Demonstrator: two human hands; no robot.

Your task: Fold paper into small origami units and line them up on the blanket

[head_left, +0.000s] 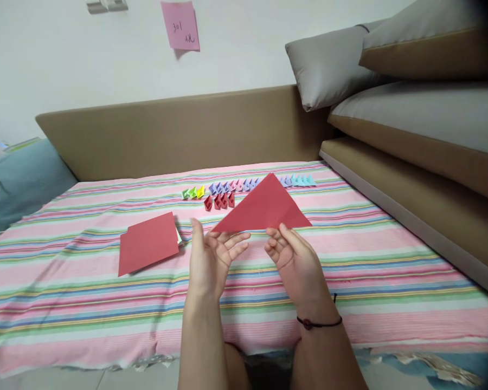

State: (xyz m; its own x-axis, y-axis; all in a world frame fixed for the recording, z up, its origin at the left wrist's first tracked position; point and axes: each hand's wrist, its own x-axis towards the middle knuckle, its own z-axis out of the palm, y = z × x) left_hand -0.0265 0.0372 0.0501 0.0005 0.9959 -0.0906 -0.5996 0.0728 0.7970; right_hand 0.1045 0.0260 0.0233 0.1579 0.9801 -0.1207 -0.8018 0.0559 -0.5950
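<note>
A sheet of red paper (266,203), folded into a triangle with its point upward, is held up in front of me. My right hand (295,257) pinches its lower edge between thumb and fingers. My left hand (215,257) is open, palm up, thumb raised; its fingers lie under the triangle's left corner, some of them behind the paper. To the left lies a stack of red square sheets (148,244) with lighter paper peeking out at its right side. Behind the triangle stand several small dark red folded paper pieces (219,202).
A row of small folded papers runs along the back: green and yellow ones (193,193), purple and pink ones (231,187), light blue ones (303,180). The striped cloth (85,303) covers the surface. Grey cushions (333,67) are piled at the right; a pink note (181,26) hangs on the wall.
</note>
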